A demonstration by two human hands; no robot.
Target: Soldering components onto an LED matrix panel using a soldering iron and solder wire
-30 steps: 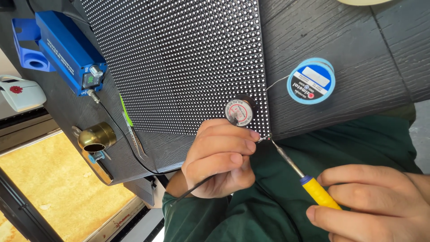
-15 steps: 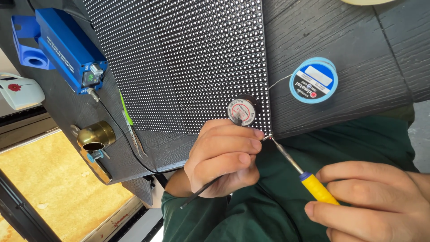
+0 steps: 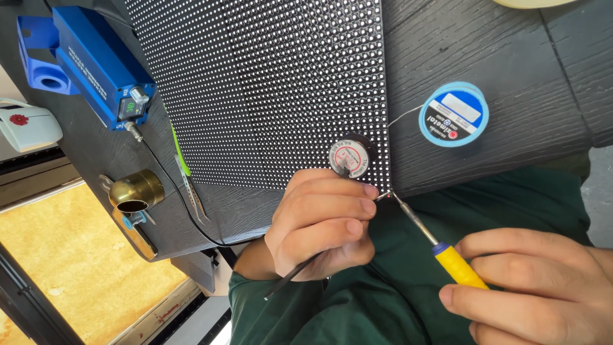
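My left hand is closed around a thin black tool whose end sticks out below the palm; its fingertips pinch at the near right corner of a black dotted LED panel. My right hand grips the yellow handle of a soldering iron. The iron's metal tip touches that same panel corner beside my left fingertips. A small round tin lies on the panel just above my left hand. What the fingertips pinch is too small to tell.
A blue solder spool lies on the dark wooden table, its wire running toward the panel. A blue control box, a brass tip-cleaner pot and green-handled tweezers sit at the left. My green shirt fills the bottom.
Both hands stay at the panel corner with the iron tip in place; only the view has shifted slightly.
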